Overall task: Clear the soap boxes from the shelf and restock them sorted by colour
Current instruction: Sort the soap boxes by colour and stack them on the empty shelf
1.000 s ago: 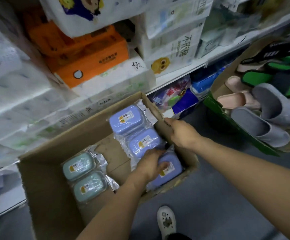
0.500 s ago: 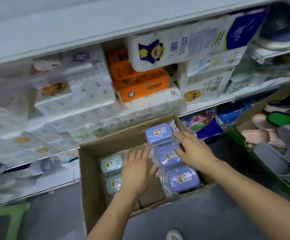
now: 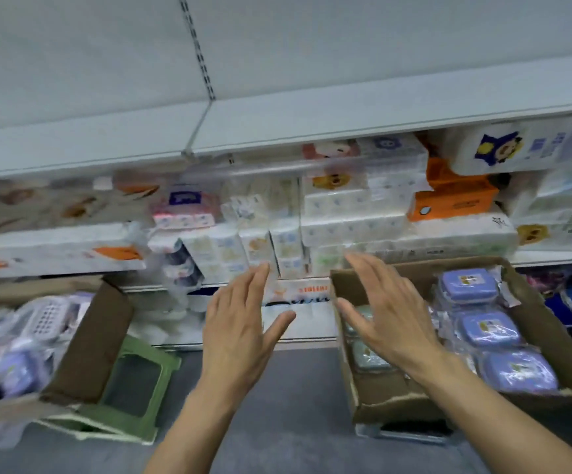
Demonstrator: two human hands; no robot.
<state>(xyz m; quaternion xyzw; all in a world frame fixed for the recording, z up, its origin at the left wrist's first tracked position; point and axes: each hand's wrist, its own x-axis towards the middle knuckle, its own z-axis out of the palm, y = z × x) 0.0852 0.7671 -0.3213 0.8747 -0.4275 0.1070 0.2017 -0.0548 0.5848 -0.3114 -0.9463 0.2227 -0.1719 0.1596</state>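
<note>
A cardboard box [image 3: 551, 330] on the right holds three purple soap boxes [image 3: 488, 328] in plastic wrap along its right side. Green soap boxes [image 3: 366, 355] lie in its left part, partly hidden by my right hand [image 3: 385, 313]. That hand hovers flat over the box's left edge, fingers spread, holding nothing. My left hand [image 3: 240, 326] is raised in the middle of the view, fingers apart and empty. A second cardboard box [image 3: 89, 340] at the left holds several wrapped soap boxes [image 3: 18, 367], blurred.
A wide grey shelf board [image 3: 277, 128] runs across above, bare. Below it the shelf is packed with tissue packs [image 3: 349, 213] and an orange pack [image 3: 455, 196]. A green stool [image 3: 134, 381] stands under the left box. Grey floor lies in front.
The view has swung up and to the left. Both hands have lifted off the soap boxes in the right box and moved left, spread open. The left box has come into view.
</note>
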